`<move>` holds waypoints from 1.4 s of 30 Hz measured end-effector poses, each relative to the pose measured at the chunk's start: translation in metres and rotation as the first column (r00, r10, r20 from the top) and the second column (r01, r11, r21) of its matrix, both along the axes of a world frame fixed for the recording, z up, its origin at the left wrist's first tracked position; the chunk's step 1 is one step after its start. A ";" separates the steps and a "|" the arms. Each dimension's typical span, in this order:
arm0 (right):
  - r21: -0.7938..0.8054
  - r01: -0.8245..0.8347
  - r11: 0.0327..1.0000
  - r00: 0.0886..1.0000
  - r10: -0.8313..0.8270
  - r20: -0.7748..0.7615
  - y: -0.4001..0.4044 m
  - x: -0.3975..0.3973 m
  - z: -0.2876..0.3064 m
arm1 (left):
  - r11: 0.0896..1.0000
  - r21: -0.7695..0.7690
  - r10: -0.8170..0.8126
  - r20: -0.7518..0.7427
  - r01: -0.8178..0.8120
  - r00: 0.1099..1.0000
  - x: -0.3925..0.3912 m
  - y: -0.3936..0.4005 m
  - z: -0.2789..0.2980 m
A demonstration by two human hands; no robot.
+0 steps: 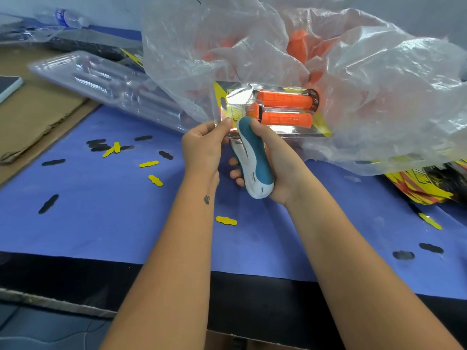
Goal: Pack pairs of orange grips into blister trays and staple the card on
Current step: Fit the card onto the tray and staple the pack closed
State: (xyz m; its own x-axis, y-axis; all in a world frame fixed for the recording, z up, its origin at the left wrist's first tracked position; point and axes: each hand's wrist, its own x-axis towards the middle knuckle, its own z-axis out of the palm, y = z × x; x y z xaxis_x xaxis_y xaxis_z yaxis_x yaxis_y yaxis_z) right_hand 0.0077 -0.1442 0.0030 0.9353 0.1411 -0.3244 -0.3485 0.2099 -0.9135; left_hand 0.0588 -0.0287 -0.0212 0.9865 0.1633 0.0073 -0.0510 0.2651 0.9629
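Stapler [254,157] marked "deli" in right hand [278,170], at blister pack [271,109].

You see ribbed orange grips [286,107] on a yellow card [322,130] at 12 o'clock, a teal-and-white stapler [254,157], and yellow and black cutouts [149,164] at 9 o'clock on blue sheeting [101,223].

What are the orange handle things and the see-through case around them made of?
The orange grips look like matte rubber: dull surface with a moulded ribbed pattern, though soft plastic is possible. The blister tray around them looks like thin clear plastic: glossy, with bright glare and the card showing through.
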 end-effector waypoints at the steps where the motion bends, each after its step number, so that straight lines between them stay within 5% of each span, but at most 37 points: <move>1: -0.014 0.005 1.000 1.000 -0.005 0.008 0.001 0.000 -0.001 | 1.000 -0.012 -0.005 -0.007 0.005 1.000 0.000 0.000 0.000; 11: 0.120 0.066 0.991 0.998 -0.067 0.005 -0.003 0.004 0.000 | 0.995 -0.089 -0.050 -0.017 0.048 0.999 -0.003 -0.002 0.002; 42: 0.147 0.130 0.981 0.983 -0.147 0.110 0.003 0.007 -0.014 | 0.995 -0.096 -0.044 -0.037 0.040 0.998 0.002 -0.005 -0.002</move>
